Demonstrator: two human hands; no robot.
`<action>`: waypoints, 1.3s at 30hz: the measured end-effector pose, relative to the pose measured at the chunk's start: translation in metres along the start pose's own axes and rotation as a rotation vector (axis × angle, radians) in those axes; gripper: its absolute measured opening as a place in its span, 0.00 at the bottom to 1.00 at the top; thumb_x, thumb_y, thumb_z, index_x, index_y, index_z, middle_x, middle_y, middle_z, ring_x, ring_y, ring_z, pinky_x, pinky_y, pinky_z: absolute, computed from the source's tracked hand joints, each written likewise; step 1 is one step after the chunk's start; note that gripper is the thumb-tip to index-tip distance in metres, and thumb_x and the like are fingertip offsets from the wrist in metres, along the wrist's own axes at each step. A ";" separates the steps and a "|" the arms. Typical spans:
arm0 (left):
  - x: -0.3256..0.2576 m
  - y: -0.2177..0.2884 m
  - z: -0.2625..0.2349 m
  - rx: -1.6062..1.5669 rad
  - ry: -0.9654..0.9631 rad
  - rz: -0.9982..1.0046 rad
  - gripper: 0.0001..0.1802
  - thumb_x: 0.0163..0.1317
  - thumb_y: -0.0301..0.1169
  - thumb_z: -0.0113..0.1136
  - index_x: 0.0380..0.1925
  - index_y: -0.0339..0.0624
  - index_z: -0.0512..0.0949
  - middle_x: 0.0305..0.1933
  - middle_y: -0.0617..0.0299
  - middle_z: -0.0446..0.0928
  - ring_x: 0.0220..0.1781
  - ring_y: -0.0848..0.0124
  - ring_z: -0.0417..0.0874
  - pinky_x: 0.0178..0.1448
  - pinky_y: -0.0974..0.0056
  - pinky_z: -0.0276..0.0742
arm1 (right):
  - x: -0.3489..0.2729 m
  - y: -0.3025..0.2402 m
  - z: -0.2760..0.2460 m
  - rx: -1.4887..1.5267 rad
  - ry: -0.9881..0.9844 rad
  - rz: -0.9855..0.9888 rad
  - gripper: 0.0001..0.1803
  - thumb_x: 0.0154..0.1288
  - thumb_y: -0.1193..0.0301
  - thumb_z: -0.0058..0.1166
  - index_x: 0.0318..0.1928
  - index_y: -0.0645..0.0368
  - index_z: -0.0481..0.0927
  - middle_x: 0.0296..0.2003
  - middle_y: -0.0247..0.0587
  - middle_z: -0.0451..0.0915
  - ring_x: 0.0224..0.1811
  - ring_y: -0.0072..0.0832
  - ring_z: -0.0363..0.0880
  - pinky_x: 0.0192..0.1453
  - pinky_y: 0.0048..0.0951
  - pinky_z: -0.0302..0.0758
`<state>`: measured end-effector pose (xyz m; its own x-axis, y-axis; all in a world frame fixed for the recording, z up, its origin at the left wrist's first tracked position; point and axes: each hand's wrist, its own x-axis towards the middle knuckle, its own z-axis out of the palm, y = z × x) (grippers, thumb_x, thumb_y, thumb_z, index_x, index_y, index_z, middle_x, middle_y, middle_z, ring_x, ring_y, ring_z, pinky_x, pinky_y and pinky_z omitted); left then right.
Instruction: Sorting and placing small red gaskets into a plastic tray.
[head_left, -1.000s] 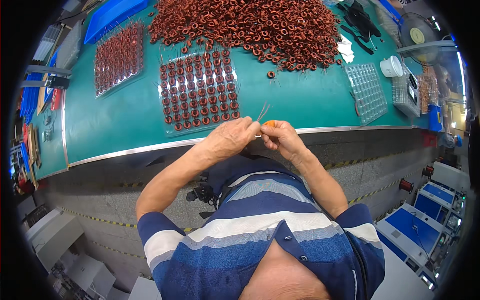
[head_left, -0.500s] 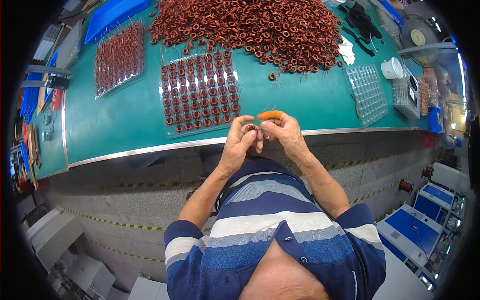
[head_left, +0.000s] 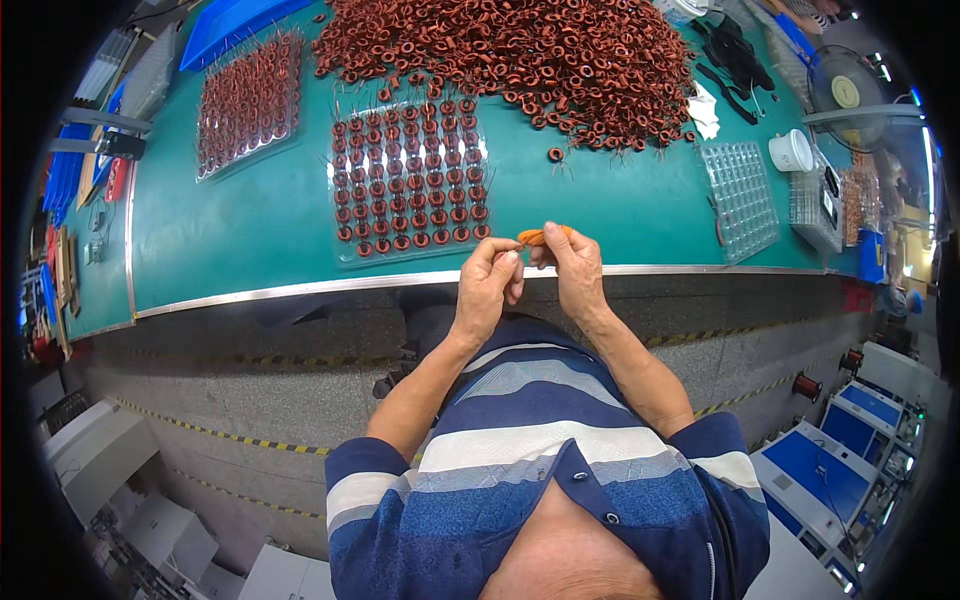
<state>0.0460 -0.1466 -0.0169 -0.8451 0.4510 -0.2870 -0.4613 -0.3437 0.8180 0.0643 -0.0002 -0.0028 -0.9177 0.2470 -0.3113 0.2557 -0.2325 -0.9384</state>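
Observation:
Both my hands meet just above the table's front edge, fingertips nearly touching. My left hand (head_left: 487, 285) pinches with thumb and forefinger; the small copper-wound ring coil it held a moment earlier is now mostly hidden by the fingers. My right hand (head_left: 577, 275) wears an orange finger cot (head_left: 546, 237) on its forefinger and closes thumb and finger at the coil's thin wire ends. Beyond my left hand lies a clear plastic tray (head_left: 347, 262) filled with rows of like coils. One loose coil (head_left: 556, 155) rests on the green table (head_left: 620, 205).
A big heap of coils (head_left: 520, 60) covers the far middle. Another filled tray (head_left: 245, 110) and a blue bin (head_left: 235, 30) are at the far left. To the right are a clear moulded tray (head_left: 738, 205), a white tub (head_left: 791, 151), black gloves (head_left: 735, 55) and a fan (head_left: 846, 92).
My hands have drawn closer together, and the right fingers have come down beside the left fingertips. The coil, visible before, is now largely covered. The whole view has shifted slightly.

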 end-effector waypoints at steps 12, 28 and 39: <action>-0.014 0.013 -0.154 0.500 0.655 0.354 0.04 0.66 0.26 0.54 0.35 0.38 0.77 0.35 0.66 0.74 0.35 0.77 0.74 0.42 0.72 0.70 | -0.006 0.026 -0.058 -0.137 0.147 0.055 0.20 0.75 0.60 0.43 0.45 0.65 0.80 0.28 0.33 0.77 0.26 0.18 0.74 0.31 0.18 0.69; 0.004 0.006 -0.230 1.190 0.761 0.460 0.05 0.60 0.28 0.59 0.33 0.39 0.80 0.37 0.57 0.76 0.43 0.58 0.73 0.48 0.57 0.69 | -0.027 0.049 -0.056 -0.288 0.034 0.158 0.17 0.74 0.62 0.45 0.45 0.64 0.80 0.29 0.32 0.77 0.27 0.18 0.74 0.32 0.19 0.71; 0.006 0.037 -0.269 0.893 0.719 0.275 0.16 0.68 0.28 0.50 0.54 0.35 0.73 0.49 0.55 0.79 0.45 0.71 0.79 0.50 0.67 0.75 | 0.074 0.037 -0.017 -0.283 0.062 -0.001 0.20 0.74 0.63 0.43 0.53 0.67 0.75 0.44 0.46 0.81 0.44 0.29 0.80 0.46 0.27 0.75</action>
<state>-0.0488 -0.3788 -0.1223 -0.9764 -0.2142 -0.0286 -0.1287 0.4701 0.8732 0.0115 0.0256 -0.0628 -0.9001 0.3057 -0.3105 0.3373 0.0377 -0.9406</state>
